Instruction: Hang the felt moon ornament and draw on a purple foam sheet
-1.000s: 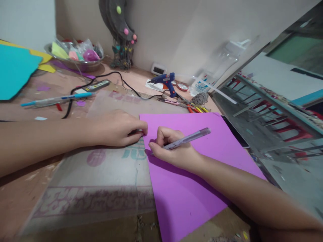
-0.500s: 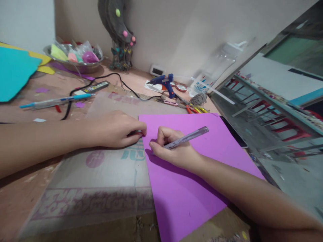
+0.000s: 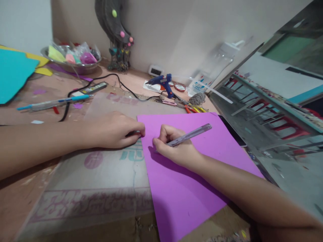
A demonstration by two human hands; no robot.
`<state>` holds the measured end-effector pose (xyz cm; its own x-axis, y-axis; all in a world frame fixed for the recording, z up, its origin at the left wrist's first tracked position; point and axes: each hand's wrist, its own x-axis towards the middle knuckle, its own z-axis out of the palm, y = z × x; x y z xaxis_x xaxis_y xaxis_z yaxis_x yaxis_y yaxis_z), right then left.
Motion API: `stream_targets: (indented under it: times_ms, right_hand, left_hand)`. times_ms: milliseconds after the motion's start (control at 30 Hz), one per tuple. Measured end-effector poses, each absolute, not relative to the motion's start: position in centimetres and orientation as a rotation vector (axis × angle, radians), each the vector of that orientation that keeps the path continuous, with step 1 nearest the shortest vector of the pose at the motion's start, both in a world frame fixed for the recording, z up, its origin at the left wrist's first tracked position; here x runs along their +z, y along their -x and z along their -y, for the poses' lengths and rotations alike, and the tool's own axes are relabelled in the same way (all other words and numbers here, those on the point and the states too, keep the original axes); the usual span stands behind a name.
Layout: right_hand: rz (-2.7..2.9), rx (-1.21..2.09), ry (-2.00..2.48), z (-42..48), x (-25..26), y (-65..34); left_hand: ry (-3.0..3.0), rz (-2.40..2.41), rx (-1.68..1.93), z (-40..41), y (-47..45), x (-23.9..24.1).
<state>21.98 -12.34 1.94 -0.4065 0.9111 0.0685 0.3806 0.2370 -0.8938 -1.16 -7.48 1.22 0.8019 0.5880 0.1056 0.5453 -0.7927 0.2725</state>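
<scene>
A purple foam sheet [image 3: 191, 181] lies on a cardboard mat [image 3: 96, 188] before me. My right hand [image 3: 174, 149] rests on the sheet near its left edge, fingers closed around a grey pen [image 3: 191, 135] whose tip touches the sheet. My left hand [image 3: 113, 130] lies on the mat at the sheet's upper left corner. Its fingers pinch a small object with a red part, too hidden to name.
A blue glue gun [image 3: 163, 82], its black cord [image 3: 75, 90], scissors and twine [image 3: 198, 98] lie behind the sheet. A metal bowl [image 3: 73, 58] of coloured scraps, teal paper [image 3: 12, 74] and a blue pen [image 3: 52, 102] are at left. A dark phone [image 3: 233, 131] lies by the sheet's right edge.
My right hand with the pen has shifted slightly right on the purple sheet. The left hand stays at the sheet's corner.
</scene>
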Motion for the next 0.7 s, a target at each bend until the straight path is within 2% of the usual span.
stream_targets:
  times_ms: [100, 167, 333, 400, 533, 700]
  right_hand:
    - [1.927, 1.174, 1.185, 11.9, 3.1, -22.2]
    - [1.959, 1.097, 1.182, 10.7, 4.3, -23.0]
    - [2.078, 0.362, 1.214, 5.2, 5.7, -27.3]
    - [2.105, 0.202, 1.276, 3.2, 4.8, -28.9]
    - [2.169, 0.122, 1.41, 1.7, 3.3, -30.5]
    - [2.201, 0.059, 1.479, 1.0, 4.1, -30.5]
  left_hand:
    - [-2.763, -0.845, 0.312, 7.5, 1.3, 1.1]
    - [-2.76, -0.822, 0.338, 7.5, 1.4, 0.9]
    - [-2.772, -0.782, 0.419, 7.4, 1.4, 0.2]
    - [-2.782, -0.789, 0.436, 7.4, 1.4, 0.1]
    - [-2.802, -0.816, 0.428, 7.4, 1.4, 0.1]
    - [-2.82, -0.861, 0.445, 7.7, 1.2, 0.4]
